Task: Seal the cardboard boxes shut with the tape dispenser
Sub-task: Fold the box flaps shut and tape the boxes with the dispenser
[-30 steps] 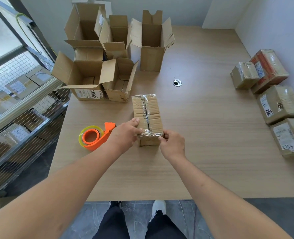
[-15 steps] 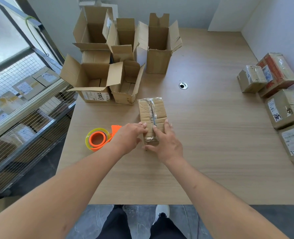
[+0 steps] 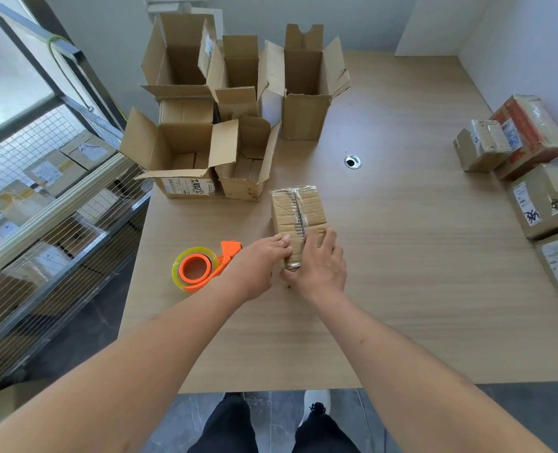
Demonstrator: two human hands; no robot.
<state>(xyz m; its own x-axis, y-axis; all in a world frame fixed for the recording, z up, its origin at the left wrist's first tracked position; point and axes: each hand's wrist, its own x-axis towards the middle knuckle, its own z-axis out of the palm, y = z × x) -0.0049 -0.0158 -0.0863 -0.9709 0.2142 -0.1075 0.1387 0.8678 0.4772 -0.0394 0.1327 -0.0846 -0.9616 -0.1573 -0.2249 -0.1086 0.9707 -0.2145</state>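
Brown corrugated cardboard, wrapped lengthwise in clear tape: the small closed box (image 3: 299, 214) lies near the middle of the pale wood-grain table (image 3: 418, 289), long axis pointing away from you.

Head view. Your left hand (image 3: 259, 264) rests against the box's near left corner, fingers bent over its top edge. Your right hand (image 3: 320, 266) lies flat on the near end of the box, fingers nearly straight and pressing on the tape seam, thumb against the near face. Whether the left hand actually grips the box or only steadies it, the view does not settle.

The orange plastic tape dispenser (image 3: 205, 268), loaded with a clear roll, lies on the table just left of your left hand, apart from the box.

At the far left of the table stand several open brown cardboard boxes (image 3: 238, 103), flaps up. Along the right edge, by the wall, sit the taped and labelled parcels (image 3: 545, 197). A round metal cable grommet (image 3: 353, 161) is set in the table beyond the box.
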